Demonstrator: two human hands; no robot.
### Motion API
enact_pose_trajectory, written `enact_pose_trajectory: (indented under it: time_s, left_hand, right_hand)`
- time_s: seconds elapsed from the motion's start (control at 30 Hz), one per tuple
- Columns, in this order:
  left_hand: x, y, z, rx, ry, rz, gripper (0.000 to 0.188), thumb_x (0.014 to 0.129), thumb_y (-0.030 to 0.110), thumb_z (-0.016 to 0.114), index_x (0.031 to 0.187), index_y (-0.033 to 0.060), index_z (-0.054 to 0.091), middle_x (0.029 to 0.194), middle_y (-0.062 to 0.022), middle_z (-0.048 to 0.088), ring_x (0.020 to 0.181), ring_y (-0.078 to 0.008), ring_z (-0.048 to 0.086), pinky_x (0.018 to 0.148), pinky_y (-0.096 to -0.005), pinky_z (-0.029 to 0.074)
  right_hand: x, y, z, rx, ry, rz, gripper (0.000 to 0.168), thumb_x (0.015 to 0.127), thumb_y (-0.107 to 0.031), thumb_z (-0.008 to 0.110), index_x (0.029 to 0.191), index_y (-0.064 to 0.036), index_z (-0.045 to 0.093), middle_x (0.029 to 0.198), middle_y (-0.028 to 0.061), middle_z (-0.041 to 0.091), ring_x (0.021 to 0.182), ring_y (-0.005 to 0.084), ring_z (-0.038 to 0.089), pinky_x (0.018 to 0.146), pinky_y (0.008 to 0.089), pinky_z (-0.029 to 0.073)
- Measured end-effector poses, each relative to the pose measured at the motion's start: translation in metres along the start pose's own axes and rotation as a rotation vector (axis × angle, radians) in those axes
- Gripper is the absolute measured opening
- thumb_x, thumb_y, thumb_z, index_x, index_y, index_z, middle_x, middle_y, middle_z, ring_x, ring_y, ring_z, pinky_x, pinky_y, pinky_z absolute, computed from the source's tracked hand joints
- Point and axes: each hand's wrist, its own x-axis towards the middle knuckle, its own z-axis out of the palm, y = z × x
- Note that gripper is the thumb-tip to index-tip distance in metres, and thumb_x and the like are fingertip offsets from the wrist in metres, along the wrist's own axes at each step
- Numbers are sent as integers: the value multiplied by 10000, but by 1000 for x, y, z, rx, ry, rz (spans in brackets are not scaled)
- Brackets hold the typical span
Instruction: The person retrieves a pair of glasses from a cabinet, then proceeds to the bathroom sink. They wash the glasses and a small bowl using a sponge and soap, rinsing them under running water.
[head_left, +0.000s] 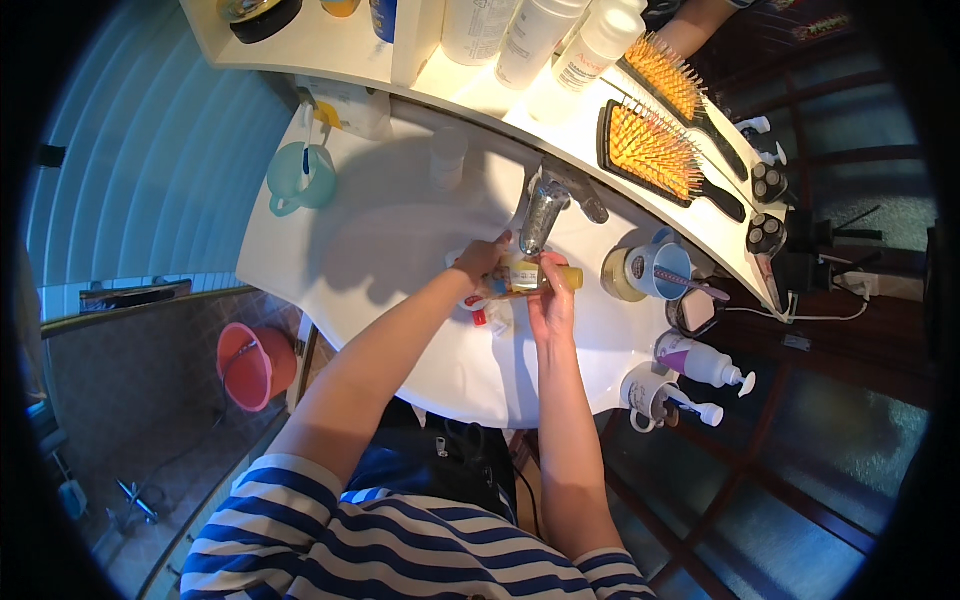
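Observation:
Over the white washbasin (375, 247), my right hand (553, 300) holds a small bottle (525, 276) with a label and a yellow cap. The bottle lies on its side, its cap pointing right, just below the chrome faucet (541, 217). My left hand (482, 259) is at the bottle's other end. Its fingers are partly hidden, so whether they grip the bottle is unclear. Beneath the hands, a small red item (480, 318) and a whitish, clear item (498, 327) lie in the basin, partly covered.
On the basin's left rim stands a teal cup (301, 180) with a toothbrush; a white container (448, 157) is at the back. A blue cup (664, 266), a pump bottle (697, 358) and a mug (646, 394) line the right. The shelf above carries bottles and a paddle hairbrush (649, 150).

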Motion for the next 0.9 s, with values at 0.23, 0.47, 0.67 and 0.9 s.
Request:
enact_pose_trajectory:
  time_s: [0.23,0.47,0.67,0.9]
  left_hand:
    - [-76,2,-34,-5,-234,309,386,938,429,564,1074,72,615,831,-59,642,595,-154,620,460,-279,495]
    - [-52,-5,-55,-211,-188,-77,292,951,339,550,1104,93,586,898,-62,646,603,-186,621,452,-319,488]
    - [-73,-15,-25,-306,-276,355,261,899,234,663,1083,71,575,963,-50,618,739,-172,609,562,-301,509]
    - [-47,0,-29,-47,-1,184,507,861,544,590,1054,79,646,945,-93,645,725,-223,650,464,-341,527]
  right_hand:
    - [41,40,18,83,147,18,231,857,-135,668,1029,-46,542,920,90,626,900,239,611,804,394,521]
    - [26,42,32,-106,73,65,143,816,-86,654,924,-59,564,859,88,607,822,230,614,780,381,521]
    - [49,38,27,47,362,-57,216,880,-253,616,955,-57,565,789,82,604,706,218,614,689,358,523]
    - [25,12,1,-20,-49,208,304,866,-152,594,1141,-34,541,1098,141,622,1078,282,595,949,412,485]
